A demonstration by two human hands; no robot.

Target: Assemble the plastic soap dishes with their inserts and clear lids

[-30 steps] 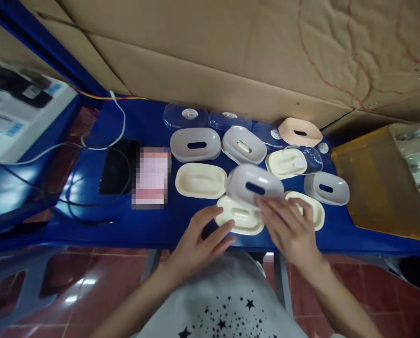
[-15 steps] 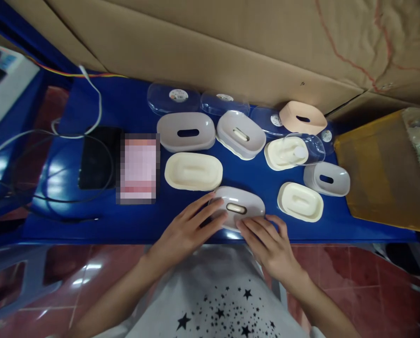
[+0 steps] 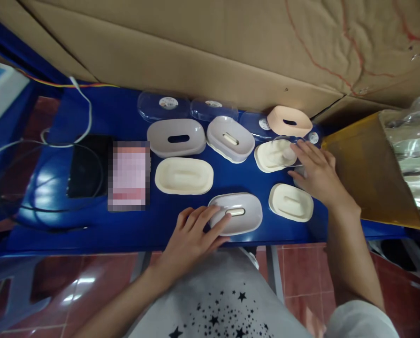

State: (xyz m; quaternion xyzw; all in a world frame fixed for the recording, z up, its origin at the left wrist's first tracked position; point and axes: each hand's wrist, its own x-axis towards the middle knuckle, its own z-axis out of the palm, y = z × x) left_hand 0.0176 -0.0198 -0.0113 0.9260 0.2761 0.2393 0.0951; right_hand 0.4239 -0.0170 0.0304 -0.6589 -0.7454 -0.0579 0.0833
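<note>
My left hand (image 3: 194,230) rests its spread fingers on the left end of a grey oval soap dish (image 3: 249,220) at the table's front edge. A cream piece shows through the dish's slot. Over on the right, my right hand (image 3: 313,171) reaches over a clear lid (image 3: 280,139), fingers apart and thumb lower. That lid lies partly across a cream base (image 3: 265,156); whether it is gripped is unclear. Just below sits another cream base (image 3: 290,203). The smaller grey dish behind my right hand is mostly hidden.
Two grey dishes (image 3: 160,138) (image 3: 241,136), a cream base (image 3: 184,176), a peach dish (image 3: 290,119) and several clear lids (image 3: 164,105) lie behind. A cardboard box (image 3: 357,173) stands right. At left are a blurred-out item (image 3: 128,176), a black object (image 3: 86,164) and cables (image 3: 90,112).
My right hand has left the front grey dish and moved right and away from me to the clear lid. My left hand stays on the dish. The view has shifted slightly.
</note>
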